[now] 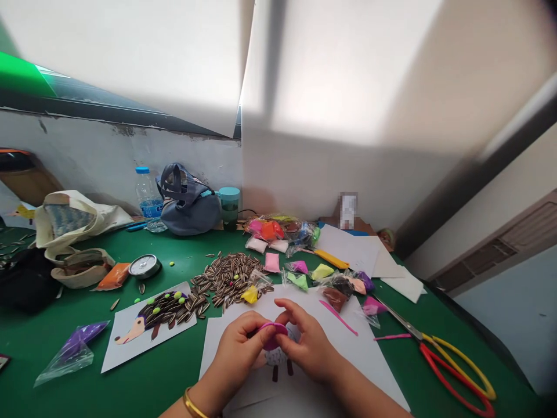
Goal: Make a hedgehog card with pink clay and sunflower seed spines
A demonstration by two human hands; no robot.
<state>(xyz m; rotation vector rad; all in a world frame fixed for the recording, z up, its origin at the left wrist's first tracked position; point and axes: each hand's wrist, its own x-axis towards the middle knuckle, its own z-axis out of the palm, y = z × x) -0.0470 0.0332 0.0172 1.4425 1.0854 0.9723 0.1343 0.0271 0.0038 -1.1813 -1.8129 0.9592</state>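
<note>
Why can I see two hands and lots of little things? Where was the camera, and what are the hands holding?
A small camera sits on a person's head and looks down, so you see what they see. The hands are that person's own. The left hand, with a gold bangle, and the right hand are pinching pink modelling clay above a white paper sheet. On the green table lie striped sunflower seeds, small bags of coloured clay, scissors with red and yellow handles, and a hedgehog picture covered in seeds.
</note>
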